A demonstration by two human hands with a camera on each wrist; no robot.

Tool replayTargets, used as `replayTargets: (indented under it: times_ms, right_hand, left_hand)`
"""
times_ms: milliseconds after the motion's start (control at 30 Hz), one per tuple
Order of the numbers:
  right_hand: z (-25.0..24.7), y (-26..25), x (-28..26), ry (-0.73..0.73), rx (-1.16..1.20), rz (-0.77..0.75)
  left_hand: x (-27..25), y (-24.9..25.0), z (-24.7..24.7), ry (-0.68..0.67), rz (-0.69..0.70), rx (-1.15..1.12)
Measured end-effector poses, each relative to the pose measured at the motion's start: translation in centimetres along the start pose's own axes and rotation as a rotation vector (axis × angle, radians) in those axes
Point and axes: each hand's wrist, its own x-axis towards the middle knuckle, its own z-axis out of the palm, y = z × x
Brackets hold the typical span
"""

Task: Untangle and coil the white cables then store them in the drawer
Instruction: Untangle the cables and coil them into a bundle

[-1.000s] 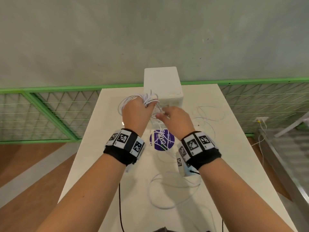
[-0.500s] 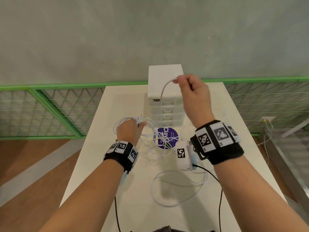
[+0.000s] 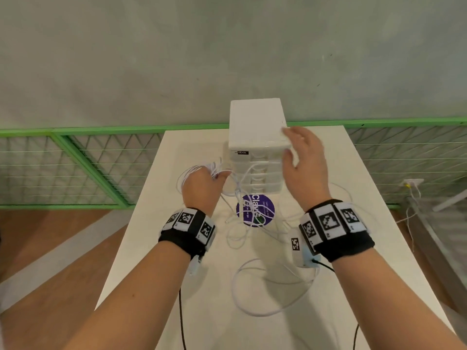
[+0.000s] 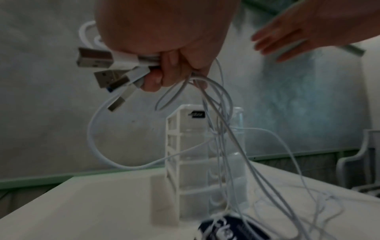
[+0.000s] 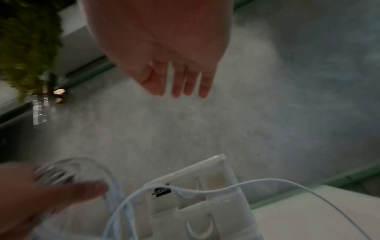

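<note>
Fingers of the left hand [image 4: 164,40] clench a bunch of white cables [image 4: 218,123] just behind their USB plugs [image 4: 102,68], which splay out to one side, while loose strands trail down onto the white table [image 3: 156,248] and across a purple sticker [image 3: 255,210]. Beside them the right hand [image 3: 303,165] hangs released, fingers straight and gripping nothing, near the top right corner of the white drawer unit [image 3: 256,122] at the table's far end
</note>
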Motion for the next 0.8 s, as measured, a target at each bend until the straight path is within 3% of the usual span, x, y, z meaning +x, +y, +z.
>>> replayTargets:
  times_ms: [100,167,200,400,533,633,733,800]
  right_hand:
    - [1.7,-0.9,0.1,-0.394,-0.213,-0.175]
    - [2.5,-0.5,0.1,-0.606,-0.341,-0.101]
    - [2.8,-0.3,0.1,-0.606,-0.351,-0.082]
    - [1.7,-2.0,1.2,-0.326,-0.234,-0.084]
    - [0.0,-4.0,2.4,0.013,0.185,-0.020]
    - [-0.9,-4.7,3.4,0.169,0.393,-0.012]
    - [-1.1,-3.8,3.2,0.251,0.365,0.005]
    - [-1.0,-1.8,2.5,0.193,0.168,0.104]
  left_hand:
    - [-0.2,2.6,-0.4,0.024,0.075,-0.072]
    - [-0.2,3.9,-0.9,0.054,0.115,-0.127]
    - [-0.2,4.4,-1.2,0.073,0.135,-0.140]
    - [0.0,4.0,-1.7,0.112,0.147,-0.033]
    - [0.1,1.4,0.2,0.026,0.086,0.082]
    - [-0.2,-0.3,1.0,-0.024,-0.001,0.053]
    - [0.4,-1.4,0.7,-0.046,-0.090,-0.020]
    - [1.0,-1.6,0.0,-0.015,-0.125,-0.110]
